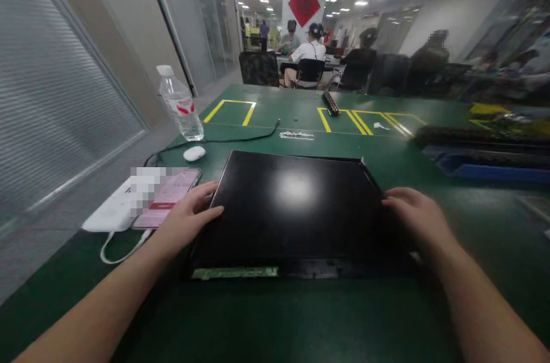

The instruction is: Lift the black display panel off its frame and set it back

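1. Black panel [296, 220]: flat-looking, on or just above the worktop [283, 323], near middle; cannot tell if it's fully down. Bright light reflection on its face.
2. Left hand [191, 214]: gripping panel's left edge, thumb over the top face, fingers along the side.
3. Right hand [416, 217]: gripping right edge by the fingertips; palm side hidden.
4. Green strip [235, 273] runs along left part of panel's near edge. Dark rim shows past the far edge, toward the right.
5. Left of panel: phone [176, 186] just beyond the left hand, overlapping white slab [109, 208]; white cable [115, 261] looped on their near side.
6. Farther left: small white oval case [194, 153], upright clear bottle [183, 111], black cable [240, 139] running right.
7. Far side: yellow tape marks [238, 101], black ribbed piece [330, 103].
8. Far right: blue tray [485, 170], blurred.
9. Beyond the worktop: seated people [313, 51].
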`<state>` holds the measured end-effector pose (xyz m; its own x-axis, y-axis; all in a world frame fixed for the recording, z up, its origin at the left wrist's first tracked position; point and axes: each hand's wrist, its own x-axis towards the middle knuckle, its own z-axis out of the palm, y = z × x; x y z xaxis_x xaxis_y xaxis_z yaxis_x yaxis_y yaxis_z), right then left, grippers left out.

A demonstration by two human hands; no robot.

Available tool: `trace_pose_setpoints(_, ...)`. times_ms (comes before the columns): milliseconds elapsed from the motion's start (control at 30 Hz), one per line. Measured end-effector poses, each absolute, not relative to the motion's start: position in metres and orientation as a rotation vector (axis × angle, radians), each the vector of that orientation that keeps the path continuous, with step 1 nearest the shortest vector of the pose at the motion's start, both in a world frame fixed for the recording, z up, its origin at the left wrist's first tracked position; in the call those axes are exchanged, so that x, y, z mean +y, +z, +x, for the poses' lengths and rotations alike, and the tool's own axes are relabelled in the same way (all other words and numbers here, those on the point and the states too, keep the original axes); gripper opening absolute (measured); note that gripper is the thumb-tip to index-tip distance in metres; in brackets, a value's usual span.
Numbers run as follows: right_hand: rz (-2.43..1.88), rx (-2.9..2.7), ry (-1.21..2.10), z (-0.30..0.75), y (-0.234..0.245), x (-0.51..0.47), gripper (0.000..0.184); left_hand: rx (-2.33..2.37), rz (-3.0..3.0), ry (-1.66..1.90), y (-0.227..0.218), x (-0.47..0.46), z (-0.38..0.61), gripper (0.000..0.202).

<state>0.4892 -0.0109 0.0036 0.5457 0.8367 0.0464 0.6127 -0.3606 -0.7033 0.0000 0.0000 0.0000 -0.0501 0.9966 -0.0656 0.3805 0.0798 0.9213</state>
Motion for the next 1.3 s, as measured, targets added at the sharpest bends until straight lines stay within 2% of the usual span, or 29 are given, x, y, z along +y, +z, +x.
trace_pose_setpoints(200, -2.061, -1.134, 0.496, 0.495, 0.004, -0.011, 0.029, 1.577, 1.585, 0.974, -0.013, 0.005, -0.004, 0.066)
trace_pose_setpoints(533, -1.973, -1.083, 0.585, 0.495, 0.002, -0.012, 0.027, 1.67, 1.788, 0.754, -0.013, 0.008, -0.009, 0.072)
trace_pose_setpoints(867, -2.023, -1.081, 0.573, 0.493, 0.006, -0.014, 0.025, 1.635, 1.803, 0.721, -0.012, 0.009, -0.011, 0.065)
trace_pose_setpoints(1300, -1.967, -0.984, 0.68, 0.495, 0.001, -0.009, 0.024, 1.639, 1.896, 0.668, -0.012, 0.01, -0.014, 0.066)
